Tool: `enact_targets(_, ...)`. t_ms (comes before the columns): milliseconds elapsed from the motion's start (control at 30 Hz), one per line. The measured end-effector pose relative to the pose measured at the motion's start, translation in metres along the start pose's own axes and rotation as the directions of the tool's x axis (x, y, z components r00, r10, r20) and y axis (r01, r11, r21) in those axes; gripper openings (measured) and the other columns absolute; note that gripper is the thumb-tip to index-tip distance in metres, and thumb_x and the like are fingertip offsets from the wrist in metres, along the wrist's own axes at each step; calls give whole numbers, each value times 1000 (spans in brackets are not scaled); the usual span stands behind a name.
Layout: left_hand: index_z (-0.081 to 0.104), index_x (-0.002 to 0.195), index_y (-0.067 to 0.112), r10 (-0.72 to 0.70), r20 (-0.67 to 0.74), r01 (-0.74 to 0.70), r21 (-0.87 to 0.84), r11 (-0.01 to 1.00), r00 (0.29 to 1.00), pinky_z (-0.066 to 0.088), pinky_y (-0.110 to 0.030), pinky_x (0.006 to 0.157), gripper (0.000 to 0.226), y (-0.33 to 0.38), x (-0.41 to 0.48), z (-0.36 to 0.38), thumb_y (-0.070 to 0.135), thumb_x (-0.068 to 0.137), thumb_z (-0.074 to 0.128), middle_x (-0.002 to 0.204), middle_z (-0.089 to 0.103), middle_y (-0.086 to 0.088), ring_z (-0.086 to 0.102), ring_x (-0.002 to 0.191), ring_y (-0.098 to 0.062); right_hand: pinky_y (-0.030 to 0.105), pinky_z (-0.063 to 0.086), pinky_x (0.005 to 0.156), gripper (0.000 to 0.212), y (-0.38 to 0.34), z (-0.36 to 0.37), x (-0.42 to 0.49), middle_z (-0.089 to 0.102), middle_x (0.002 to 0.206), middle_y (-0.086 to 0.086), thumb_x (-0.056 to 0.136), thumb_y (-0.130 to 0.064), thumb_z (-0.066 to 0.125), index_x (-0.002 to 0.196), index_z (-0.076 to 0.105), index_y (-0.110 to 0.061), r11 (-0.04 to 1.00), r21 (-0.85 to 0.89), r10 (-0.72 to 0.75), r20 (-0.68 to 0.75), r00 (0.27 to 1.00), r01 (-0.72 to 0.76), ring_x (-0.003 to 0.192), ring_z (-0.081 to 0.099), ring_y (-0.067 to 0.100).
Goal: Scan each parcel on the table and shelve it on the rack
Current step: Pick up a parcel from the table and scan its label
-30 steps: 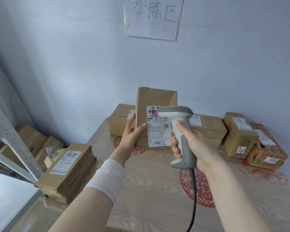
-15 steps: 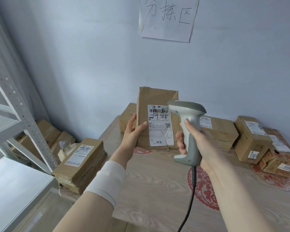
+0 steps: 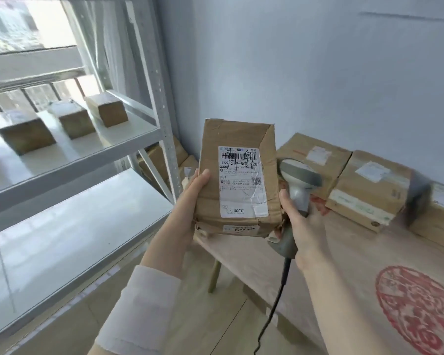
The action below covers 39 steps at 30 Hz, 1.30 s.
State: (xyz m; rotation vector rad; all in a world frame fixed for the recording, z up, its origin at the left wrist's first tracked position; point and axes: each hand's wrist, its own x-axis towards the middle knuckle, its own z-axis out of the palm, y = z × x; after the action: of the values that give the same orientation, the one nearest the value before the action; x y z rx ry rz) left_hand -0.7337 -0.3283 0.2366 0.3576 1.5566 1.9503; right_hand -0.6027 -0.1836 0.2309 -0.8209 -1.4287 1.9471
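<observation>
While the parcel (image 3: 237,180) is held upright in the air between the rack (image 3: 164,129) and the left end of the table (image 3: 318,265), with its label facing the camera, the following hazards apply.

Head view, hazards:
1. Drop. The left hand (image 3: 190,198) alone appears to carry the parcel by its left edge. The thumb (image 3: 201,178) lies flat on the front face, and the other fingers are hidden behind the carton. A one-sided grip may let the parcel pivot or slip on the way to a shelf.
2. Collision. The right hand (image 3: 303,224) grips the scanner (image 3: 296,185), fingers (image 3: 286,201) curled round its handle, just beside the parcel's right edge. Whether they touch cannot be told. A careless swing may knock the carton.
3. Snag. The cable (image 3: 274,303) hangs below the scanner past the table edge and may catch or pull taut during a turn toward the rack.
4. Misread. Handwriting crosses the barcode and the label is creased at its lower right, so a scan may fail. Whether a scan has registered cannot be told.

Head view, counts:
- Parcel in hand: one.
- Scanner: one. Cable: one.
- Parcels on the upper rack shelf (image 3: 72,121): three, with a possible fourth cut off at the left edge.
- Parcels on the table along the wall (image 3: 369,185): at least three, the rightmost blurred.
- Cartons on the floor behind the rack (image 3: 162,155): number cannot be told.
</observation>
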Motion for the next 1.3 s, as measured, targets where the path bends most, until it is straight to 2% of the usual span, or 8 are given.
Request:
enact_targets(200,73,97,38,122,-234,-127,-6,992,965,46,-32,80,46,42,-55,-115,62,86,35,108,71,5,66,100,-12,21,52,51,23,12,131,-25,73,68,-10,74,-37,73,90,63,-25,1000,-12,31,247,968,-29,62,70,8)
enact_targets(333,74,87,43,218,-390,-225,30,974,894,45,-28,73,44,80,-97,-210,57,92,32,100,73,8,69,90,-6,22,54,49,26,21,245,-58,73,64,-9,75,-35,72,93,62,-19,996,-54,89,417,905,-73,59,70,9)
enact_targets(500,73,91,37,289,-559,-322,41,946,777,49,-25,71,44,118,-151,-328,53,94,32,99,73,7,69,90,-8,50,59,60,32,44,376,-111,75,78,1,73,-36,75,96,62,-19,987,-133,148,590,794,-86,67,71,20)
enact_targets(600,68,102,32,281,-643,-348,24,937,713,50,-32,78,42,127,-176,-383,54,93,33,101,73,4,69,91,-12,55,58,68,43,60,434,-137,75,87,4,72,-39,76,104,63,-14,975,-194,209,641,739,-108,75,72,23)
enact_targets(733,68,107,26,254,-733,-365,8,931,631,53,-28,69,46,136,-199,-436,54,93,34,101,73,0,70,90,-16,51,57,66,24,82,494,-162,74,68,-7,77,-37,72,91,60,-23,968,-224,241,709,663,-113,62,72,16)
enact_targets(867,67,107,27,274,-796,-402,42,915,540,55,-30,77,44,143,-217,-473,52,94,34,102,73,0,70,91,-17,55,56,76,27,98,540,-181,75,84,1,79,-39,71,98,61,-22,964,-251,256,769,585,-92,79,72,25)
enact_targets(1033,67,99,30,281,-888,-426,110,898,363,55,-29,72,39,149,-255,-515,52,93,35,93,75,4,71,84,-13,37,59,51,30,118,594,-215,76,79,-1,80,-34,70,104,61,-18,960,-261,277,856,436,-96,68,73,19)
enact_targets(1300,67,93,31,220,-966,-411,148,899,135,50,-25,63,40,149,-343,-591,54,91,36,86,75,6,70,75,-8,32,54,44,24,160,669,-308,75,75,-4,79,-34,73,95,63,-21,929,-330,363,899,244,-165,60,71,15)
